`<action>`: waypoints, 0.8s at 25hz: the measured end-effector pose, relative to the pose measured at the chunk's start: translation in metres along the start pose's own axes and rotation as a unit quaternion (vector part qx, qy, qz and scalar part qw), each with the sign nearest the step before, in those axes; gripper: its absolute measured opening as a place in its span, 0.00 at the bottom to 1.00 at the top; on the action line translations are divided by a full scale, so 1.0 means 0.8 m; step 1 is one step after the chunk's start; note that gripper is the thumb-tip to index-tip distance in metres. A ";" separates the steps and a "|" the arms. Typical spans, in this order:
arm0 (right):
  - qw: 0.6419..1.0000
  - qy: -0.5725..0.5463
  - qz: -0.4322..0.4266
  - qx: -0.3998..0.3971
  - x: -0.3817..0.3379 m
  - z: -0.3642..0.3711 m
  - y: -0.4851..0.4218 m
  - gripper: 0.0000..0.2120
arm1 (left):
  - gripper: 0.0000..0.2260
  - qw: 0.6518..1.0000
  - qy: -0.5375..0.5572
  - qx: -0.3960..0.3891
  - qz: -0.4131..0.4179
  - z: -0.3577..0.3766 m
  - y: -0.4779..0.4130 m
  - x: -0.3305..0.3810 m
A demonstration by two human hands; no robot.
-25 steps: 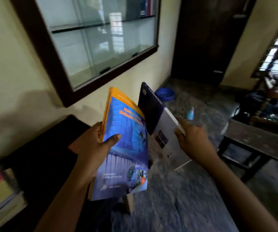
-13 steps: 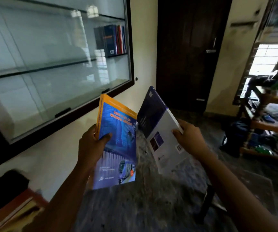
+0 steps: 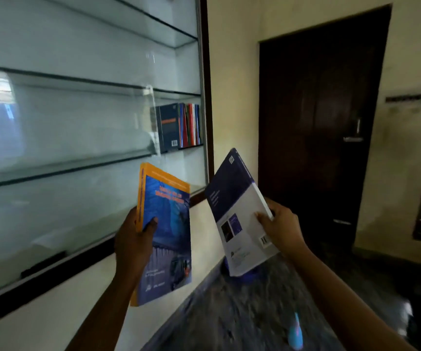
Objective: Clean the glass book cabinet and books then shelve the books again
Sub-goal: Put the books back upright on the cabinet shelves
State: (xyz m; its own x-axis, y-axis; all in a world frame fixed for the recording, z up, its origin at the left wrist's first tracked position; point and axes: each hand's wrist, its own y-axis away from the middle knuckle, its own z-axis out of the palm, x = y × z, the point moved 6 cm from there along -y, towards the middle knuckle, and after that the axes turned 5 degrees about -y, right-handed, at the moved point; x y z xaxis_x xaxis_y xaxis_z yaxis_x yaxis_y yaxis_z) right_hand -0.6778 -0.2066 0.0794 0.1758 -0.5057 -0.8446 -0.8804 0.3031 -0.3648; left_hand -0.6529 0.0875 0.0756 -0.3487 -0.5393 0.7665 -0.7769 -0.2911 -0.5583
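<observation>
My left hand [image 3: 134, 239] grips a blue book with an orange spine [image 3: 168, 231], held upright, thumb on its front cover. My right hand [image 3: 281, 228] holds a purple-and-white book [image 3: 237, 214] by its right edge, back cover toward me, tilted left. Both books are raised in front of the glass book cabinet [image 3: 77, 122], which fills the left wall with several glass shelves inside a dark frame. A short row of books [image 3: 179, 126] stands at the right end of the middle shelf, beyond the edge of a sliding glass pane.
A dark wooden door [image 3: 318, 122] stands closed to the right of the cabinet. A blue bowl [image 3: 244, 274] shows on the dark stone floor below the right-hand book. A pale blue spray bottle [image 3: 296, 333] stands blurred on the floor near the bottom edge.
My view has swung upward and both books have risen toward the cabinet shelves. The low table and stacked books at the lower left have left the view.
</observation>
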 end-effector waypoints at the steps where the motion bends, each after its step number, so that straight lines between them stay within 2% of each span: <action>1: 1.000 -0.014 -0.014 0.006 0.002 0.000 -0.040 0.16 | 0.13 1.000 0.015 0.016 0.003 0.020 -0.028 0.007; 4: 0.998 -0.024 -0.063 0.014 0.010 0.001 -0.158 0.14 | 0.17 0.998 0.050 0.049 0.000 0.085 -0.105 0.015; 11: 0.986 -0.076 -0.144 0.035 0.042 0.026 -0.408 0.20 | 0.19 0.988 0.078 0.126 0.046 0.225 -0.258 0.045; 15: 0.974 -0.147 -0.171 0.025 0.041 0.037 -0.571 0.19 | 0.17 0.973 0.074 0.199 0.086 0.295 -0.383 0.090; 20: 0.937 -0.236 -0.256 0.026 -0.007 0.059 -0.752 0.18 | 0.18 0.937 0.067 0.320 0.122 0.358 -0.529 0.162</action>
State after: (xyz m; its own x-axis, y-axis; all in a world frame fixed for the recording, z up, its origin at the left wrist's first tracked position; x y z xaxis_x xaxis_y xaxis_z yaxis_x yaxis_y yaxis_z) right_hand -0.1284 -0.3479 0.2854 0.7551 -0.1850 -0.6289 -0.6072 0.1643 -0.7774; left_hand -0.2187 -0.0856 0.3202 -0.5706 -0.5602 0.6005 -0.2067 -0.6098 -0.7652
